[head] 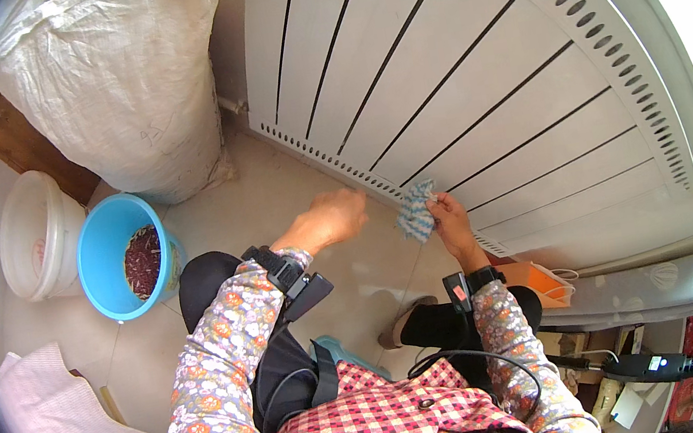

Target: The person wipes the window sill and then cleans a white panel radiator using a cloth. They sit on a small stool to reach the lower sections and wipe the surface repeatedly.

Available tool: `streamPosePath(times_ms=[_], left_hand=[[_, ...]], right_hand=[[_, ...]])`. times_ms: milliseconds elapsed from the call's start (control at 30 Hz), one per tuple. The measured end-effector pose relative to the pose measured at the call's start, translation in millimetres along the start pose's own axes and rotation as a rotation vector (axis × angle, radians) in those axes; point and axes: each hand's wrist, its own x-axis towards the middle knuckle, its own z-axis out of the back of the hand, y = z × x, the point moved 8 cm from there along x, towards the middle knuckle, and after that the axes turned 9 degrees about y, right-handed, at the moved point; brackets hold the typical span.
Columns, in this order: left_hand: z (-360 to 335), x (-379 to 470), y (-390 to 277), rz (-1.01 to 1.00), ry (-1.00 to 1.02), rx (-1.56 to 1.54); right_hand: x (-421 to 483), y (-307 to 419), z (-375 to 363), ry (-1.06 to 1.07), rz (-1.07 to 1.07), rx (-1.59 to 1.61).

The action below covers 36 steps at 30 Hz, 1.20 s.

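My right hand (447,218) pinches a crumpled blue-and-white striped cloth (417,211) between thumb and fingers, close to the lower edge of a white slotted radiator cover (431,62). To the left of the cloth, my left hand (336,216) hangs over the tiled floor with its fingers curled and slightly blurred. Whether it holds something small cannot be told. Both wrists carry black straps with small devices.
A blue bucket (89,268) with dark red contents and a white plastic bucket (11,246) stand at the left. Behind them is a large white woven sack (125,81). An orange bag (538,282) and a cluttered shelf (668,370) lie at the right, a pink cloth (75,425) at lower left.
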Motion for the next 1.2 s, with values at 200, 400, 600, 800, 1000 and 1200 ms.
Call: streamPosePath(times_ms=[200, 400, 600, 800, 1000, 1200], left_hand=[[-8, 20, -11, -0.268, -0.099, -0.367], [-20, 24, -25, -0.402, -0.059, -0.93], [-24, 19, -1, -0.157, -0.141, -1.289], [-62, 40, 50, 0.088, -0.376, -1.145], [-103, 87, 137, 0.43, -0.644, -1.246], [-122, 145, 139, 0.309, -1.008, -1.477]], right_hand=[[-55, 76, -87, 0.204, 0.069, 0.257], [-60, 88, -96, 0.104, -0.044, -0.036], [-24, 68, -104, 0.237, -0.061, -0.269], [14, 66, -93, 0.265, 0.011, -0.564], [2, 112, -60, 0.067, 0.046, -0.275], [-4, 131, -53, 0.004, 0.075, -0.237]])
